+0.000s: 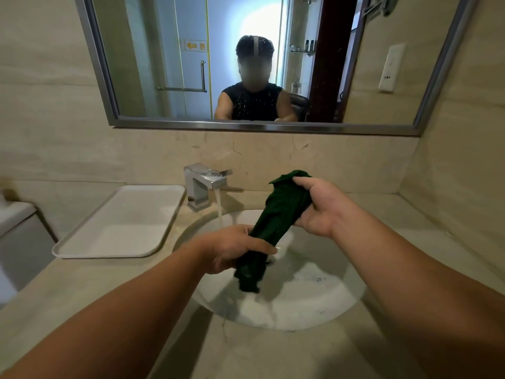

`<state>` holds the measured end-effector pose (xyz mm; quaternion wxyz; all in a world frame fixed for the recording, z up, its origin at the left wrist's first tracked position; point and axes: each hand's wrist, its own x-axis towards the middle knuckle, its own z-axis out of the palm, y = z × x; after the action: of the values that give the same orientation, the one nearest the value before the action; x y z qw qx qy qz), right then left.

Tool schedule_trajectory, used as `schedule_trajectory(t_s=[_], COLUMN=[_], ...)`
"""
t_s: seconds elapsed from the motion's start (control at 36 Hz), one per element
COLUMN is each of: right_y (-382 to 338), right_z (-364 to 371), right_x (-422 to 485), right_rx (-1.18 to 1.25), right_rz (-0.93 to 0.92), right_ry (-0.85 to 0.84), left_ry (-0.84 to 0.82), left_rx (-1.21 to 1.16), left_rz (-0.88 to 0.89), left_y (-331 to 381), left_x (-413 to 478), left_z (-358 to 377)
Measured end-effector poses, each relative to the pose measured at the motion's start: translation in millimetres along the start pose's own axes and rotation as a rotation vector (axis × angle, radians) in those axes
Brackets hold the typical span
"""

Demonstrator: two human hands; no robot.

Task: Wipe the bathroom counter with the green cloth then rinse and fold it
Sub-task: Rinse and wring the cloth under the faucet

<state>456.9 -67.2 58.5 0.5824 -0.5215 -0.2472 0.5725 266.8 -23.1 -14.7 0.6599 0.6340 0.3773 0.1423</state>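
Note:
The dark green cloth [276,214] is bunched into a long roll and held slanted above the white sink basin [314,302]. My left hand [232,248] grips its lower part, and the loose end hangs below my fist toward the basin. My right hand [319,206] grips the upper end, higher and further back. The chrome faucet [203,184] stands behind the basin at the left, and a stream of water [219,209] runs from it into the sink, just left of my left hand. The beige stone counter [259,356] surrounds the basin.
A white rectangular tray [82,247] lies on the counter left of the faucet. A large framed mirror [259,127] hangs on the wall above and reflects a person. A white fixture [13,214] sits at the far left edge. Walls close in behind and at the right.

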Motion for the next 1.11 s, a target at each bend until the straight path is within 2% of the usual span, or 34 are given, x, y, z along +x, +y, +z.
schedule_trajectory(t_s=[0.17, 0.25, 0.33, 0.42, 0.5, 0.56, 0.69, 0.75, 0.81, 0.86, 0.97, 1.03, 1.11], right_y=[5, 6, 7, 10, 20, 26, 24, 24, 32, 51, 71, 68, 65], right_z=[-20, -24, -17, 1, 16, 19, 7, -3, -11, -20, -24, -19, -10], right_x=[3, 1, -11, -35, -50, -52, -50, -55, -59, -54, -40, -39, -38], right_rx=[-0.021, -0.142, -0.391, -0.738, -0.951, -0.961, -0.771, -1.014, -1.458, -1.729, -1.841, -1.905, -2.081], right_rz=[-0.011, -0.069, -0.186, -0.308, -0.238, -0.207, -0.289, -0.423, -0.571, -0.78, -1.136, -1.161, -0.976], right_ry=[0.122, 0.108, 0.023, -0.144, -0.353, -0.432, -0.359, -0.405, -0.42, -0.383, -0.167, -0.16, -0.104], left_ry=[-0.045, -0.024, -0.072, -0.273, -0.419, -0.413, -0.365, -0.369, -0.398, -0.435, -0.518, -0.517, -0.396], left_rx=[0.046, 0.044, -0.099, -0.345, -0.403, -0.37, -0.335, -0.372, -0.378, -0.306, 0.032, 0.228, 0.433], left_rz=[-0.138, -0.15, -0.147, -0.125, -0.068, -0.058, -0.058, -0.043, -0.035, -0.045, -0.169, -0.24, -0.266], left_y=[-5, -3, 0, 6, 15, 16, 9, 11, 17, 26, 41, 47, 47], left_x=[-8, -14, -13, -11, -16, -21, -32, -36, -38, -36, -27, -24, -19], left_z=[-4, 0, -4, -12, -14, -15, -26, -25, -23, -21, -13, -6, 5])
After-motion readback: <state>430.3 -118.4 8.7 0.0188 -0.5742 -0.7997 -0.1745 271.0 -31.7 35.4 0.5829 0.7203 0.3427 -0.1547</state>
